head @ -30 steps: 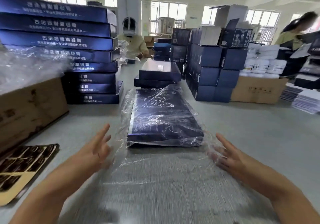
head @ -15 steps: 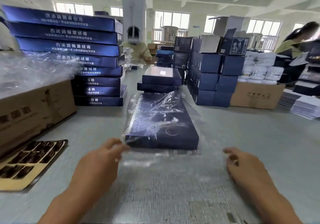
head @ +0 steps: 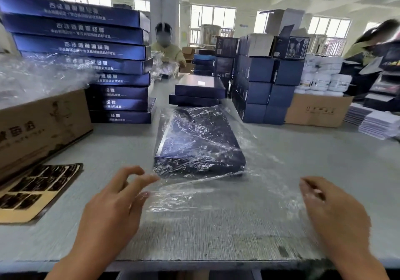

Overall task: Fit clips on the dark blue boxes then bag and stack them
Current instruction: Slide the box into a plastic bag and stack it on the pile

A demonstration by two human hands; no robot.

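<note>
A flat dark blue box (head: 199, 141) lies in the middle of the grey table (head: 324, 160) inside a clear plastic bag (head: 216, 195). The bag's open end stretches flat towards me. My left hand (head: 114, 199) is at the bag's left edge, with thumb and forefinger pinching the film just in front of the box's near left corner. My right hand (head: 333, 210) is at the bag's right edge, its fingers curled on the film. A tall stack of long dark blue boxes (head: 97, 63) stands at the back left.
Two unbagged dark blue boxes (head: 199, 89) lie just behind the bagged one. At left are a cardboard carton (head: 43, 124) topped with plastic bags and a brown sheet of dark pieces (head: 36, 189). Cube-shaped blue boxes (head: 266, 85) and another carton (head: 318, 111) stand at right. Two people work at the back.
My hands went from spread flat beside the bag to curled on its two side edges. The camera has also tilted, so the box sits higher in the view.
</note>
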